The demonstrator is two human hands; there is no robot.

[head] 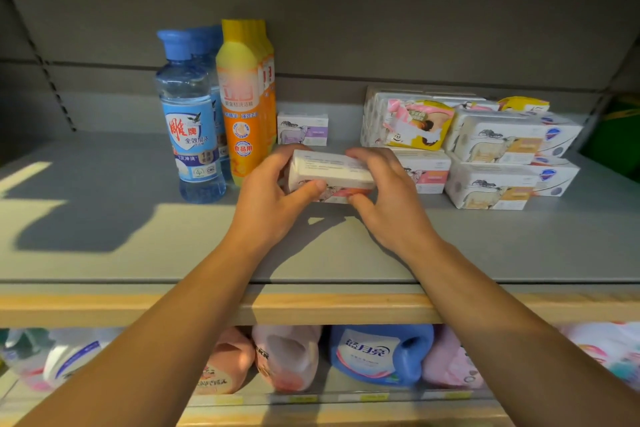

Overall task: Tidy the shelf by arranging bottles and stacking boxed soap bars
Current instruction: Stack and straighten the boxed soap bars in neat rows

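Head view: both hands hold a soap box (332, 174) above the grey shelf (138, 253).

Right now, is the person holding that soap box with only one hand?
No, both the left hand and right hand grip the soap box.

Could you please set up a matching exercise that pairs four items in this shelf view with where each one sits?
Items:
1. clear blue-capped bottle
2. orange dish soap bottle
3. purple-label soap box
4. blue detergent jug

Places:
A. alone by the back wall, behind the left hand and right hand, which hold a pink-label soap box
B. on the lower shelf
C. furthest left of the standing bottles, at the front
D. directly right of the blue-capped bottles

Pairs: 1-C, 2-D, 3-A, 4-B
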